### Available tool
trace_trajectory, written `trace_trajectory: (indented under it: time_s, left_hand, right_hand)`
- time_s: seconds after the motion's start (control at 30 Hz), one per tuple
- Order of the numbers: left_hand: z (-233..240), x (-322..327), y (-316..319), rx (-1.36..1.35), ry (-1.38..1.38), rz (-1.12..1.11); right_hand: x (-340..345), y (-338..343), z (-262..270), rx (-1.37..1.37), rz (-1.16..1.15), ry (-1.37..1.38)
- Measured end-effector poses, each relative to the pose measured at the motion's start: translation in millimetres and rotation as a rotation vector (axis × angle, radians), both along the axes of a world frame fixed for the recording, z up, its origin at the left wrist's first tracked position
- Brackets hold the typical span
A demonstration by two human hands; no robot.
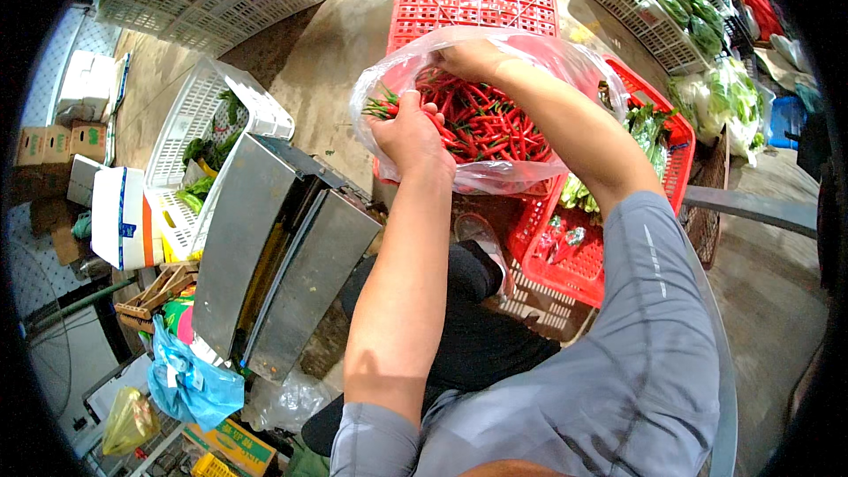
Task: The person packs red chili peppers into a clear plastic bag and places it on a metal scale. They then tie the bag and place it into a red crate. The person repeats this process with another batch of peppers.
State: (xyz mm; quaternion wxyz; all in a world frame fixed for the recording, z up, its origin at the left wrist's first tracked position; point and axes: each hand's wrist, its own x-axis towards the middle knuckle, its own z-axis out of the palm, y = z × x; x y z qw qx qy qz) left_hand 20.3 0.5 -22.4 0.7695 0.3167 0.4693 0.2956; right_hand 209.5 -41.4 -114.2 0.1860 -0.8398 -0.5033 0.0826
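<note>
A large clear plastic bag (490, 175) stands wide open before me, with many red chili peppers (500, 122) heaped inside. My left hand (414, 129) is at the bag's left side, closed around a small bunch of red chilies whose green stems (381, 106) stick out to the left. My right hand (474, 58) reaches into the far part of the bag, at the upper edge of the chili heap. Its fingers are partly hidden behind the wrist and the plastic, so whether it holds anything does not show.
Beyond the bag is a red plastic crate (474, 0). At right, a red basket (682, 146) holds leafy greens and small packed bundles. A grey metal box (248, 238) and a white crate (179, 112) with vegetables stand at left. White crates (636, 6) of greens are at upper right.
</note>
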Motion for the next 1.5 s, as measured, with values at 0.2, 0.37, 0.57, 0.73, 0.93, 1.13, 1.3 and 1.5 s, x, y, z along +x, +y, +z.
trace_trajectory:
  time_s: [0.2,0.37,0.57,0.73,0.93,1.13,1.3,1.5]
  left_hand:
    - [-9,-3,0,-0.032,0.0,-0.017]
    - [-5,-2,-5,-0.034,0.002,-0.051]
    - [-12,1,-4,-0.034,0.055,-0.018]
    - [-10,0,-7,-0.019,0.085,0.001]
    - [-9,-5,-6,-0.087,0.052,-0.108]
    - [-9,-2,-13,0.041,0.053,-0.247]
    - [-24,-1,-11,0.044,-0.04,-0.493]
    - [-45,-4,-19,-0.531,-0.315,-0.828]
  right_hand:
    - [-18,-2,33,-0.038,0.135,-0.082]
    - [-13,1,15,-0.016,0.128,0.055]
    - [-28,10,45,-0.216,0.183,0.077]
    - [-37,7,54,-0.217,0.144,0.032]
    - [-39,-40,77,-0.003,-0.004,0.263]
    - [-42,-91,102,0.231,-0.235,0.723]
    - [-41,-115,125,0.159,-0.258,1.089]
    - [-46,-111,113,0.033,-0.238,1.264]
